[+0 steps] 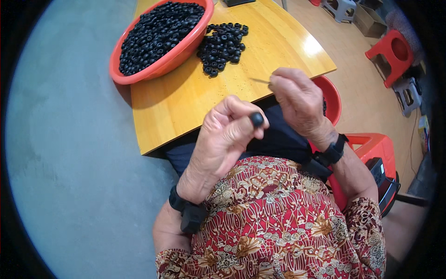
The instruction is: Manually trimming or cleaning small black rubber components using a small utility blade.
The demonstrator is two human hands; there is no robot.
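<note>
My left hand (224, 137) is closed over my lap, pinching one round black bead (256, 119) between thumb and fingers. To its right and a little higher, my right hand (297, 100) is closed on a thin pointed tool (259, 80). The tool's slim tip sticks out to the left over the table edge, and its handle is hidden in my fingers. Tool and bead are apart. Beyond my hands, a loose pile of black beads (223, 46), many showing holes, lies on the yellow wooden table (278, 35).
A big orange-red basin (158, 69) heaped with black beads overhangs the table's left side. Another red basin (331, 100) sits below the table's right corner, partly hidden by my right hand. Red (395, 56) and grey stools stand on the floor at right, near a cardboard box (369, 21).
</note>
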